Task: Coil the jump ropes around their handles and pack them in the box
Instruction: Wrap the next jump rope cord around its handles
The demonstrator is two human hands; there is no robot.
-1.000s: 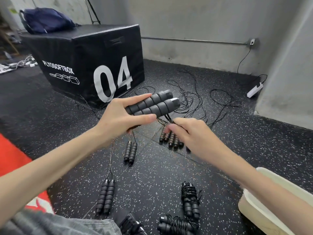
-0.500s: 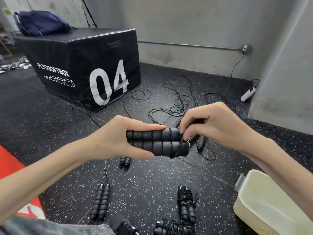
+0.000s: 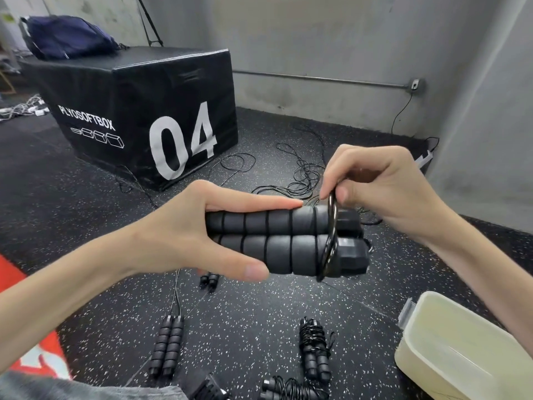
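My left hand (image 3: 184, 238) grips a pair of black foam jump-rope handles (image 3: 285, 241), held side by side and level in front of me. My right hand (image 3: 383, 189) pinches the thin black rope (image 3: 331, 226) and holds a turn of it across the handles near their right ends. A translucent white box (image 3: 455, 350) sits open on the floor at the lower right. Two coiled ropes (image 3: 314, 350) lie on the floor near it. Uncoiled handle pairs (image 3: 167, 345) lie at lower left and under my hands (image 3: 209, 280).
A black plyo box marked 04 (image 3: 138, 111) stands at the back left with a blue bag (image 3: 66, 36) on top. Loose rope tangles (image 3: 300, 171) spread over the speckled floor. A red mat (image 3: 17, 284) lies at left, grey walls at the back and right.
Both hands came closer to me and lower. My right hand rose from the floor pile to the handles' right end and now draws the rope across them.
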